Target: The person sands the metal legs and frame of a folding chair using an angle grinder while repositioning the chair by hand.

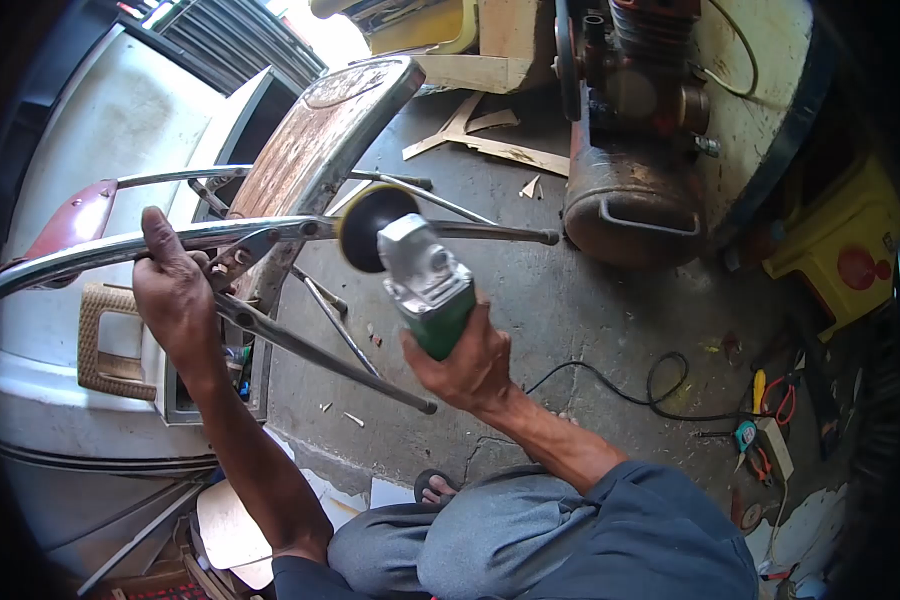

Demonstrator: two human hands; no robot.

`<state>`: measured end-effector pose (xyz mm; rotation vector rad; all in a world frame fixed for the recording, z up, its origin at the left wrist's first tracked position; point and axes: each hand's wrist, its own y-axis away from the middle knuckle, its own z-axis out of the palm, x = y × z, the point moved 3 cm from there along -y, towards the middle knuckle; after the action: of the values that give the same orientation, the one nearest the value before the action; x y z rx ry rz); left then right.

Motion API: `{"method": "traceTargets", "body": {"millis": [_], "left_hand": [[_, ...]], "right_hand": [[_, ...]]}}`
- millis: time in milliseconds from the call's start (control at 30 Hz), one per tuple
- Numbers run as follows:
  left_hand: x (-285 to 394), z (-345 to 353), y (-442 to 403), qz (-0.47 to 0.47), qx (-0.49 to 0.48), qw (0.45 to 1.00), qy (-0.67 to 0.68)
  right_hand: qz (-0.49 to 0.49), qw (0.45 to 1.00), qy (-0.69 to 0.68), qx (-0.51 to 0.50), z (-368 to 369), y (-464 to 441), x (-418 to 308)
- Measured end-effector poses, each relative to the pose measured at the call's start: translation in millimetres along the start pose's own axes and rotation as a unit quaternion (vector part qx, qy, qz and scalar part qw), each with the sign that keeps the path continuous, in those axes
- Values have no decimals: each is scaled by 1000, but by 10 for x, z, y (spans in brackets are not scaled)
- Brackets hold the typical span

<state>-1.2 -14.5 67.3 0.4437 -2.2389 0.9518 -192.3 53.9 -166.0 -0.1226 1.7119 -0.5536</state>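
Observation:
A folding chair (300,140) with chromed tube legs and a worn wooden seat lies tipped in front of me. My left hand (177,290) is wrapped round its metal frame near a hinge bracket, thumb over the upper tube (80,258). A dark red backrest (75,220) sits at the chair's left end. My right hand (470,360) grips a green and silver angle grinder (430,285) by its body. The grinder's round black and yellow disc (375,228) is at the upper tube, right of the bracket; whether it touches, I cannot tell.
A rusty air compressor (635,200) stands at the back right, wood strips (500,145) beside it. Yellow plastic stools (835,250) are at the right. A black cable (660,400) and pliers (760,465) lie on the floor. A woven-pattern plastic piece (95,340) is at the left.

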Motion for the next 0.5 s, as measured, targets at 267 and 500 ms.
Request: {"method": "traceTargets", "body": {"millis": [267, 500], "left_hand": [[-157, -126, -455, 19, -11, 998, 56], [-120, 14, -709, 28, 7, 999, -16]], "right_hand": [[191, 980, 44, 40, -170, 202, 814], [168, 985, 11, 31, 56, -93, 558]]}}
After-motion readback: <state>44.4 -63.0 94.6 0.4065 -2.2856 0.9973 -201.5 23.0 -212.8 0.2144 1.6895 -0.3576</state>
